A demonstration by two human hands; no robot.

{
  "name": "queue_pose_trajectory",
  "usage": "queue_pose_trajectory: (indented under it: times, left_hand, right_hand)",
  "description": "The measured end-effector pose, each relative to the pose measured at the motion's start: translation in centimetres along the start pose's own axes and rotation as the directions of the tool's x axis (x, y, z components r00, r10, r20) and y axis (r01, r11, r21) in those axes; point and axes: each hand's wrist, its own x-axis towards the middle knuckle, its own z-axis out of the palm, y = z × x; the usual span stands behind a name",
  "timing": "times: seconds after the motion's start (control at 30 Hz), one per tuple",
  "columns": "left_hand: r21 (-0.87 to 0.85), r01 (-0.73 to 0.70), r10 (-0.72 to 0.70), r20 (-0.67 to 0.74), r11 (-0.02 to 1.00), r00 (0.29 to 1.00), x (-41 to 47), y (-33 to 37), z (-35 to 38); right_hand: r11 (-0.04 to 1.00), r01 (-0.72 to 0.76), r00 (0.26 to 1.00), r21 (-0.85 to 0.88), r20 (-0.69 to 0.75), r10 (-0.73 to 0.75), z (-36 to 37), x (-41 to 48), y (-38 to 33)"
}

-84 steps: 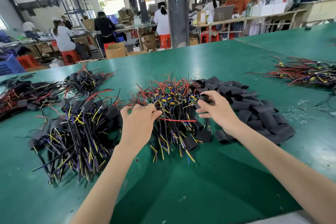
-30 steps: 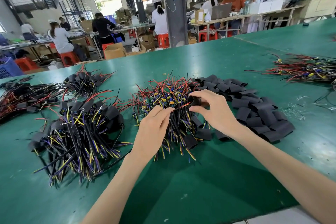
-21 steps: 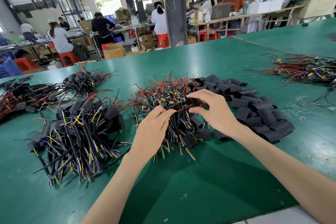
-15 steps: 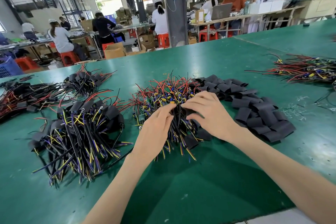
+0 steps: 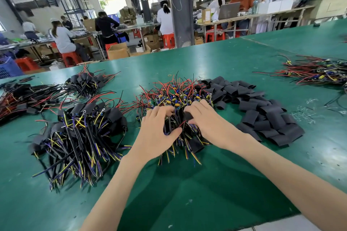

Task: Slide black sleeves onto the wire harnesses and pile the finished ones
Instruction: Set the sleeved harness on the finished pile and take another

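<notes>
A black sleeve (image 5: 188,116) is pinched by the right hand (image 5: 208,124); a wire harness (image 5: 173,123) is gripped in the left hand's (image 5: 155,134) fingers.

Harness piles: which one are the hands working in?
The middle pile, unsleeved with red wires, beside the loose sleeve heap. Left hand and right hand are in it, the right pinching a black sleeve. The sleeved pile lies to its left.

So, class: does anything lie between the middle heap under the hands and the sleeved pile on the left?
Nothing visible does. Only a strip of bare table separates the middle heap from the sleeved pile; the right hand pinches a black sleeve.
</notes>
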Motion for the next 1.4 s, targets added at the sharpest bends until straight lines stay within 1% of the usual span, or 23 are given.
queue_pose_trajectory:
  times: [0.03, 0.07, 0.1, 0.2, 0.3, 0.37, 0.43, 0.53, 0.6, 0.7, 0.83, 0.9, 0.97, 1.03, 1.23, 1.4]
  left_hand:
    - [0.089, 0.038, -0.042, 0.044, 0.995, 0.998, 0.0, -0.4, -0.3]
    - [0.141, 0.072, -0.085, 0.089, 0.987, 0.992, 0.0, -0.7, -0.5]
    - [0.149, 0.095, -0.115, 0.13, 0.984, 0.985, 0.0, -1.0, -0.7]
    - [0.036, 0.099, -0.104, 0.194, 0.994, 0.976, 0.1, -1.3, -1.0]
    - [-0.079, 0.083, -0.067, 0.193, 0.993, 0.979, 0.2, -1.3, -1.0]
    - [-0.09, 0.098, -0.077, 0.215, 0.991, 0.974, 0.1, -1.1, -0.7]
    - [-0.058, 0.094, -0.079, 0.226, 0.994, 0.971, 0.0, -1.0, -0.2]
    - [-0.054, 0.096, -0.085, 0.173, 0.994, 0.981, 0.0, -0.5, -0.1]
    - [-0.091, 0.108, -0.097, 0.124, 0.99, 0.988, 0.1, -0.4, -0.3]
    - [-0.134, 0.098, -0.093, 0.044, 0.986, 0.995, 0.0, 0.0, -0.4]
    - [-0.026, 0.014, -0.016, -0.095, 1.0, 0.995, 0.0, 0.5, 0.0]
    - [0.037, -0.049, 0.054, -0.141, 0.998, 0.989, 0.1, 0.4, 0.2]
    - [0.076, -0.089, 0.1, -0.153, 0.993, 0.983, 0.0, 0.4, 0.3]
    - [0.091, -0.104, 0.117, -0.161, 0.99, 0.98, 0.0, 0.3, 0.4]
    - [0.101, -0.125, 0.141, -0.172, 0.987, 0.975, 0.0, 0.3, 0.6]
    - [0.144, -0.164, 0.187, -0.158, 0.976, 0.97, 0.0, 0.1, 0.6]
  right_hand:
    - [0.998, -0.044, 0.999, 0.048, -0.008, 0.045, -0.1, 0.0, 0.4]
    - [0.993, -0.09, 0.996, 0.08, -0.011, 0.091, -0.2, 0.0, 0.9]
    - [0.987, -0.13, 0.991, 0.092, -0.004, 0.131, -0.3, -0.1, 1.3]
    - [0.97, -0.227, 0.974, 0.091, 0.022, 0.226, -0.5, 0.0, 2.1]
    - [0.945, -0.276, 0.961, 0.176, 0.019, 0.277, -0.8, 0.1, 2.5]
    - [0.932, -0.287, 0.957, 0.223, 0.019, 0.29, -0.8, 0.2, 2.4]
    - [0.92, -0.292, 0.955, 0.261, 0.018, 0.298, -0.6, 0.1, 2.2]
    - [0.922, -0.289, 0.955, 0.257, 0.015, 0.296, -0.7, 0.1, 2.2]
    - [0.933, -0.273, 0.961, 0.234, 0.015, 0.278, -0.7, 0.0, 2.3]
    - [0.928, -0.278, 0.959, 0.249, 0.023, 0.282, -0.9, 0.0, 2.3]
    - [0.968, -0.211, 0.977, 0.134, 0.048, 0.207, -1.2, 0.0, 2.1]
    - [0.976, -0.17, 0.985, 0.132, 0.054, 0.165, -1.4, -0.1, 1.9]
    - [0.972, -0.155, 0.988, 0.175, 0.036, 0.151, -1.5, -0.1, 1.7]
    - [0.966, -0.15, 0.989, 0.211, 0.022, 0.148, -1.7, -0.1, 1.3]
    - [0.965, -0.143, 0.989, 0.219, 0.078, 0.128, -1.7, -0.1, 0.9]
    - [0.939, -0.169, 0.984, 0.299, 0.106, 0.143, -2.2, -0.1, 0.7]
